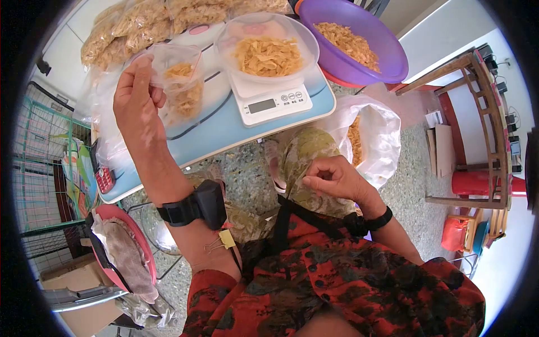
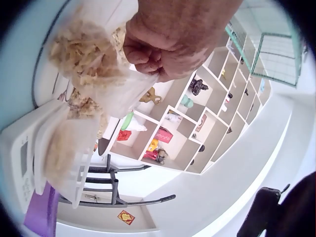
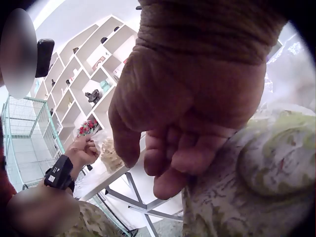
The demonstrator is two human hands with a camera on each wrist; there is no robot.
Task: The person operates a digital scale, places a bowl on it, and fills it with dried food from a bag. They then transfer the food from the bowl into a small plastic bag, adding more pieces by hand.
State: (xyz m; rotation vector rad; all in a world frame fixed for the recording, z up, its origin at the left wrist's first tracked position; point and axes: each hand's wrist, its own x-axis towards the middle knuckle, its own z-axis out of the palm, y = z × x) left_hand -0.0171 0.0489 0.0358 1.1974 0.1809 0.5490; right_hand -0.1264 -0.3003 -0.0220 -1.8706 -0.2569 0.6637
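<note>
My left hand (image 1: 139,98) pinches the upper edge of a clear plastic bag (image 1: 184,62) above the blue table. Dried yellowish strips (image 2: 84,54) fill the lower part of this bag. Beside it a white digital scale (image 1: 275,104) bears a translucent bowl (image 1: 311,42) with a heap of the same strips (image 1: 269,56). My right hand (image 1: 336,178) is over the thigh in patterned trousers, its fingers loosely curled around nothing. In the right wrist view the right hand (image 3: 182,108) hangs with its fingers bent downward.
Filled bags (image 1: 140,28) are piled at the table's back left. A purple basin (image 1: 387,45) holds more strips at the back right. On the floor stands an open white sack (image 1: 384,129) of strips. A red calculator (image 1: 104,180) lies at the left edge of the table (image 1: 208,137). A wooden frame (image 1: 488,112) is at right.
</note>
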